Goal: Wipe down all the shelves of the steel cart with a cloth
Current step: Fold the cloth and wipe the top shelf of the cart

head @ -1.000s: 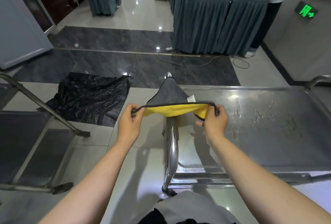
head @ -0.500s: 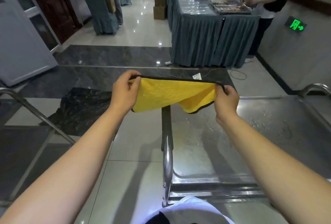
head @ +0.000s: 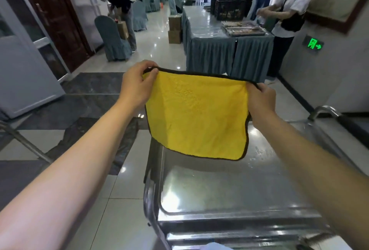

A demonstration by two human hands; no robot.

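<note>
A green exit sign [head: 313,44] glows on the wall beyond the steel cart [head: 229,193]; its characters are too blurred to read. Above the cart's top shelf, the left hand [head: 137,86] and right hand [head: 261,100] each pinch an upper corner of the yellow cloth [head: 197,116], which hangs spread between them.

Skirted table [head: 211,54] w/ food trays [head: 246,30] (maybe skewers), black crate [head: 229,9], covered chair [head: 111,38], green exit sign [head: 313,44].
</note>
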